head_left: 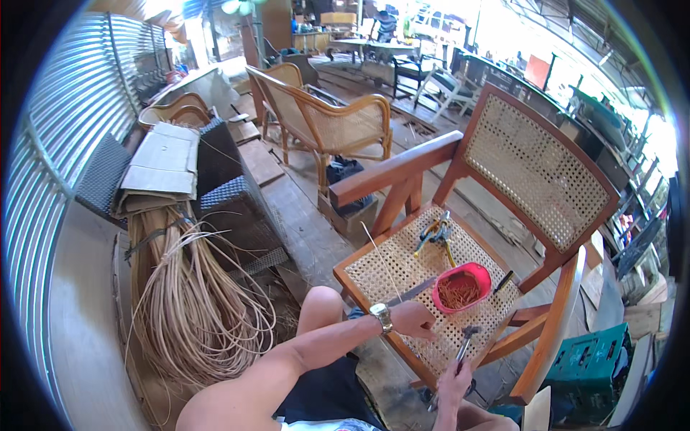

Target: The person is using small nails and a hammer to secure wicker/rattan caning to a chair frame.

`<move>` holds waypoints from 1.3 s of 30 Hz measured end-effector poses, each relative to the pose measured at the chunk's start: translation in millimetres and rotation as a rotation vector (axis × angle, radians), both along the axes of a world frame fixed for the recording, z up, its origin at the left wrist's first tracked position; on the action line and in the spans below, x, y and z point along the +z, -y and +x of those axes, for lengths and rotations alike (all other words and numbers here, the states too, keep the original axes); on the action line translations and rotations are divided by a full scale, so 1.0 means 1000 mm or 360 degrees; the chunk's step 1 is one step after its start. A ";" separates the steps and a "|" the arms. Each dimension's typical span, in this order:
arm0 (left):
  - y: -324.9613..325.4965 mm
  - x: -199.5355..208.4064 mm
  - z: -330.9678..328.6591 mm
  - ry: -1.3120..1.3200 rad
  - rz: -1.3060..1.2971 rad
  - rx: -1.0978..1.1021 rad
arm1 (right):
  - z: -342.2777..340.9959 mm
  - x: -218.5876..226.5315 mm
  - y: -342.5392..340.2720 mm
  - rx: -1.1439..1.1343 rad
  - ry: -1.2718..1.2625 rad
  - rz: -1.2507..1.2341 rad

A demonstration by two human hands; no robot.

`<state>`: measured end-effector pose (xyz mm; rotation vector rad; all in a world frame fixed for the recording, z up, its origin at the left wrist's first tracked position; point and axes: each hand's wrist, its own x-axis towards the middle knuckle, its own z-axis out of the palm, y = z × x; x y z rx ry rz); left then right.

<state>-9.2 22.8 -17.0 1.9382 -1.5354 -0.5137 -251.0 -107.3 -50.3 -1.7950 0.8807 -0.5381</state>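
A wooden armchair with a woven cane seat (392,281) stands in front of me. My left hand (415,320), with a watch (381,317) on its wrist, is low over the seat's near edge. Its fingers are closed, and whatever they may pinch is too small to tell. In my right hand (454,381) is a hammer (471,332), its head just over the cane to the right of my left fingers. Beyond the hands, a pink tub (483,274) holds many small brown pieces. Pliers (435,231) lie behind it, and a thin cane strand (381,257) sticks up at left.
A flat dark blade (419,289) and a slim black tool (504,281) lie beside the tub. To my left hangs a big bundle of rattan strands (194,298) under cardboard (162,161). A rattan chair (316,115) stands beyond; a green crate (588,370) sits at right.
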 end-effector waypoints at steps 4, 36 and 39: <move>-0.011 0.010 -0.009 0.0009 -0.0068 0.0058 | -0.015 0.058 -0.043 0.0182 0.0263 0.0197; -0.021 0.004 -0.006 -0.0013 0.0288 -0.0165 | -0.078 0.033 -0.064 0.0487 -0.0060 -0.0822; -0.022 0.001 -0.002 -0.0048 0.0292 -0.0149 | -0.073 0.031 -0.061 0.0497 -0.0088 -0.0826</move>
